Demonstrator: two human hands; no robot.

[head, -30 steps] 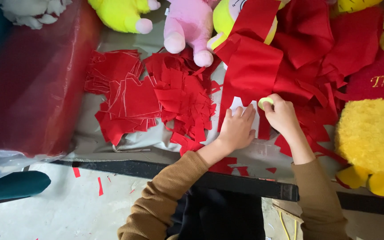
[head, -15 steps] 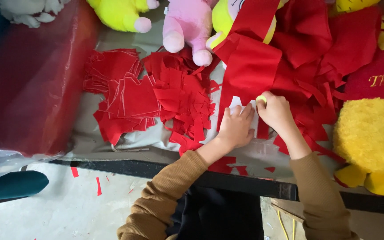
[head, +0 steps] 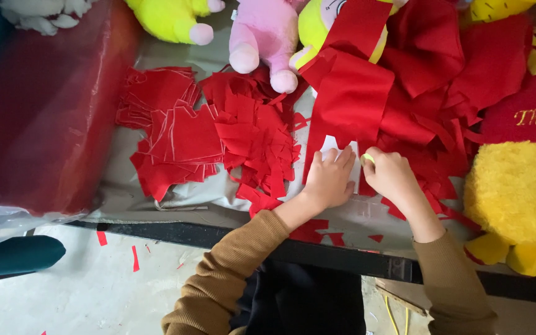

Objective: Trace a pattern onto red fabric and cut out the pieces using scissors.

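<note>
A glossy dark red plastic bag (head: 38,118) bulges at the left. Far right lies a heap of crumpled red felt (head: 442,80), with a fuzzy yellow plush toy (head: 519,198) near right. Jagged cut red felt pieces (head: 212,133) spread over the centre. The left hand (head: 329,180) presses flat, fingers spread, on a small white paper template (head: 331,145). Just right, the right hand (head: 394,175) pinches a small yellow chalk piece (head: 367,159) touching the template's edge.

Your right hand (head: 392,175) sits slightly lower and nearer your left hand (head: 329,180) than a second ago, so the yellow chalk (head: 367,159) now almost meets the left fingertips on the white template (head: 333,146). Your left fingers spread a little flatter across it.
</note>
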